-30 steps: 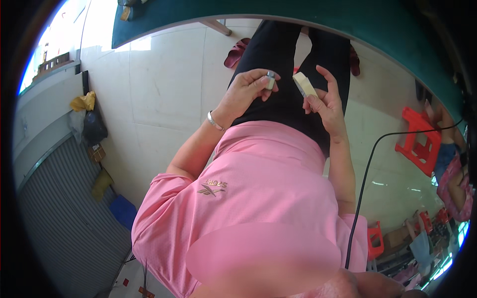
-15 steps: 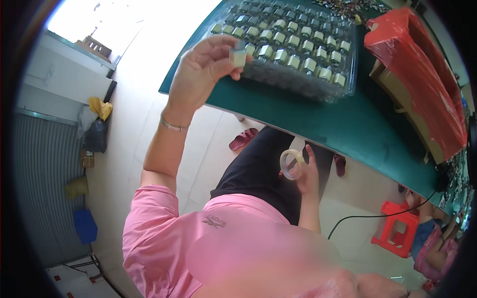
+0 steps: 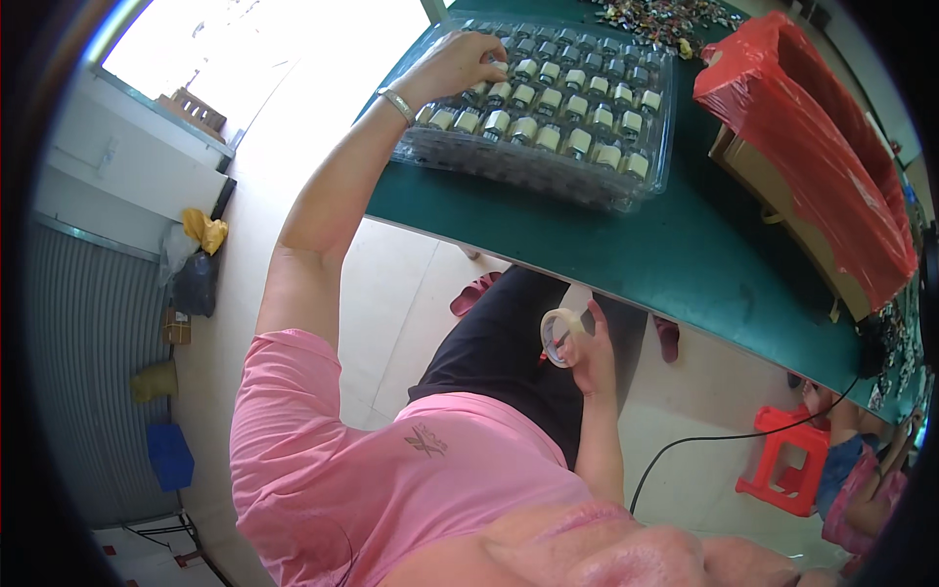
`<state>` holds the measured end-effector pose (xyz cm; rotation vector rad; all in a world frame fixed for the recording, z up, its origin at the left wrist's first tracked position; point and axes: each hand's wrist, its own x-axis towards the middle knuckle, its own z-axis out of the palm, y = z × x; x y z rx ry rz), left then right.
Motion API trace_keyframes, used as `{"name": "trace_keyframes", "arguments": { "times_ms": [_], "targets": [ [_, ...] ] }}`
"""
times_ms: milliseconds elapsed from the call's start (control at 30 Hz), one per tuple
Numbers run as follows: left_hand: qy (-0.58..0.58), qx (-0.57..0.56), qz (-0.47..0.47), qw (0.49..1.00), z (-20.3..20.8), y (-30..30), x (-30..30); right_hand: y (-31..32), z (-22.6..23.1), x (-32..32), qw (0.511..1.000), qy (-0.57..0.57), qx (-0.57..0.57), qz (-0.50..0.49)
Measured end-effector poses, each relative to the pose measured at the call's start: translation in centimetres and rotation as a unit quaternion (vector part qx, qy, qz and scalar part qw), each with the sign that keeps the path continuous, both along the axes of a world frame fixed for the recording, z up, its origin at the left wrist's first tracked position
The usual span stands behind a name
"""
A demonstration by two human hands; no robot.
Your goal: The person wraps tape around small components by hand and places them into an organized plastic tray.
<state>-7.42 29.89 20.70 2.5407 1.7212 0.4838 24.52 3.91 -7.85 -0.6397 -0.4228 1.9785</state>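
Note:
My left hand (image 3: pixel 460 67) reaches over the far left part of a clear plastic tray (image 3: pixel 641 201). Its fingertips are closed on a small cream-and-grey block-shaped piece (image 3: pixel 501 67), partly hidden by the fingers. Rows of similar pieces (image 3: pixel 578 144) fill the tray, their tops cream in the nearer rows and greyer in the far ones. Below the table edge, in front of my dark trousers, my right hand (image 3: pixel 593 360) grips a roll of clear tape (image 3: pixel 559 338); some fingers pass through or behind its ring.
The tray lies on a green-topped table (image 3: pixel 587 249). To its right stands a cardboard box (image 3: pixel 773 210) covered with red plastic (image 3: pixel 797 137). Small colourful bits (image 3: pixel 665 20) are heaped behind. A red stool (image 3: pixel 782 460), a black cable (image 3: pixel 675 442) and another person (image 3: pixel 861 489) are at lower right.
My left hand has carried the small piece from in front of the tray forward, over its far left rows. My right hand still holds the tape roll, turned slightly.

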Motion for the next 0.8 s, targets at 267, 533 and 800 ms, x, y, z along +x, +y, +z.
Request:
{"name": "trace_keyframes", "arguments": {
  "times_ms": [267, 533, 800],
  "targets": [
    [-0.126, 0.024, -0.08, 0.989, -0.9, 0.9, -2.6, 0.0, -0.3, 0.4, 1.0, 0.01, 0.02, 0.019],
    [-0.043, 0.033, -0.019, 0.998, -0.9, -0.1, -2.3, -0.3, 0.0, -0.4, 1.0, -0.006, 0.02, 0.014],
    [-0.361, -0.149, -0.122, 0.912, 2.4, -13.2, 2.9, -0.1, -0.2, 1.6, 0.999, 0.028, -0.017, -0.004]
  ]
}}
